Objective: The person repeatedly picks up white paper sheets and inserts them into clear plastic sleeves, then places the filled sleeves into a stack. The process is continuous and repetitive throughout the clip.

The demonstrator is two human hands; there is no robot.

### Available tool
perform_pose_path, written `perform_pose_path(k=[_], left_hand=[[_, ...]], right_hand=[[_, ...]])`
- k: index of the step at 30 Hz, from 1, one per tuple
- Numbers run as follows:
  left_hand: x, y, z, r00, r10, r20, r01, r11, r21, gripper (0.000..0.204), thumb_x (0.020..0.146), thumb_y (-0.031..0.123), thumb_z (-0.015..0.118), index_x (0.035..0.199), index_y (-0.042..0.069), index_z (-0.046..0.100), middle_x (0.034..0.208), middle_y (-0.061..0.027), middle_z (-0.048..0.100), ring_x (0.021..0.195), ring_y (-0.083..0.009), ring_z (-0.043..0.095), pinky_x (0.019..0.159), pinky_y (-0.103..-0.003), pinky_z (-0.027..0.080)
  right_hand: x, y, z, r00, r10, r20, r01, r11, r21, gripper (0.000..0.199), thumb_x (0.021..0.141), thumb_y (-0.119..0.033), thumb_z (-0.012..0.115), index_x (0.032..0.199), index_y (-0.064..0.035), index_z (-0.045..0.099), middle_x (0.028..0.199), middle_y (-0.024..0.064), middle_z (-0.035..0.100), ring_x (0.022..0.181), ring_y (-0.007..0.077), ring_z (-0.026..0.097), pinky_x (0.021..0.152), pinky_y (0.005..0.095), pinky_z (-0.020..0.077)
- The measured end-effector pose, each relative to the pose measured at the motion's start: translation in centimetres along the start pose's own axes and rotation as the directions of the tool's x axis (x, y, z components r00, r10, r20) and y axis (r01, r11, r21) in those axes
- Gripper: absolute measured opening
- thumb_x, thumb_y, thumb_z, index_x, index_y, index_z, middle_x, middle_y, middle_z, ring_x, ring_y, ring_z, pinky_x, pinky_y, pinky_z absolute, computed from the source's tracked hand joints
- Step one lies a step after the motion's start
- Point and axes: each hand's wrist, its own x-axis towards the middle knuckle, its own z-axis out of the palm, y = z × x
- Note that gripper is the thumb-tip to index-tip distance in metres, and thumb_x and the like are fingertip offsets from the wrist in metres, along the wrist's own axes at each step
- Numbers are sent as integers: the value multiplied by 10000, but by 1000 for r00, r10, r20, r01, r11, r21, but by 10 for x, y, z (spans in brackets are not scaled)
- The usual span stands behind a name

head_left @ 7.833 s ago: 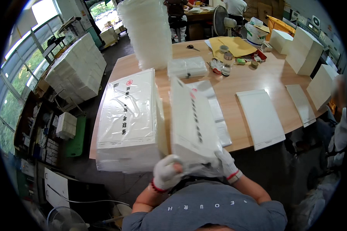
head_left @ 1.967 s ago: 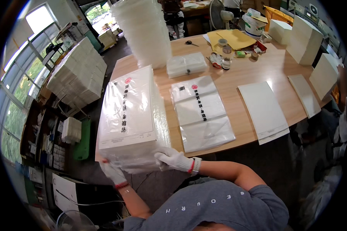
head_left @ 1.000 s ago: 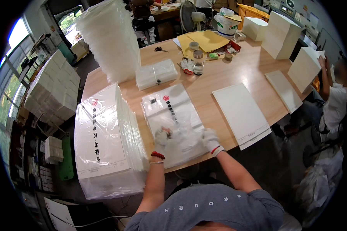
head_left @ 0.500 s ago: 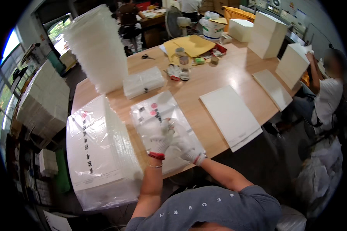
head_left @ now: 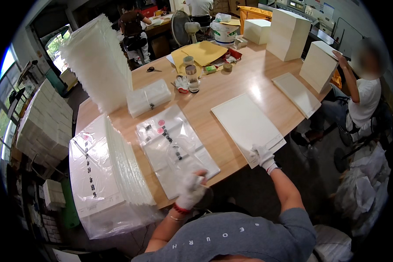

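The left hand (head_left: 192, 191) and right hand (head_left: 263, 157) are gloved in white; the bench (head_left: 226, 85) is light wood-brown; the flat bags (head_left: 160, 168) are clear, printed red and black; the shirt (head_left: 244, 236) is grey; the paper (head_left: 244, 124) off-white.

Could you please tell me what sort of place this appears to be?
It is probably a paper-packing workshop: the large table carries a plastic-wrapped stack of what look like sheets, clear plastic bags lying flat, and a low white paper pile.

Two gloved hands (head_left: 264, 158), two low paper stacks (head_left: 245, 122), one bucket (head_left: 224, 36)
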Motion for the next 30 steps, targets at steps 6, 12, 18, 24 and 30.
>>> perform_pose_path(k=[6,12,18,24,30], left_hand=[[-23,-22,116,404,-393,826,722,-416,-552,253,893,203,523,1083,36,544,1043,-83,565,907,-181,551,798,-285,466],[-39,-35,101,335,-516,788,900,-73,-430,408,765,18,508,1166,-49,478,1085,-143,533,1018,-252,528,840,-336,458],[-29,5,81,502,-491,712,578,803,145,808,718,298,615,1320,-66,220,1260,-277,391,1161,-346,433,967,-401,348],[-37,20,71,651,-322,687,122,938,324,714,623,276,674,1216,-8,397,1310,-276,293,1183,-476,320,977,-478,299],[32,-43,-39,942,-131,-310,299,749,591,648,701,246,661,1261,29,418,1285,-233,380,1212,-372,356,1007,-463,292]], right_hand=[[27,-110,-57,902,137,409,91,867,-490,127,803,-236,539,834,-132,606,807,74,632,740,270,604,629,394,487],[-50,-109,-53,938,-39,345,-212,723,657,337,875,-325,506,999,-17,567,884,106,623,833,236,605,729,382,504],[-85,-111,3,693,479,538,-627,34,778,468,962,-354,309,1170,24,492,1071,133,579,956,205,574,854,343,463],[-59,-173,31,745,638,197,-605,521,602,389,775,-286,641,1000,22,565,932,158,631,852,263,613,733,334,473],[-46,-194,-42,980,145,133,-184,916,356,285,732,-142,609,1009,-79,599,1016,182,588,851,328,601,737,370,487]])
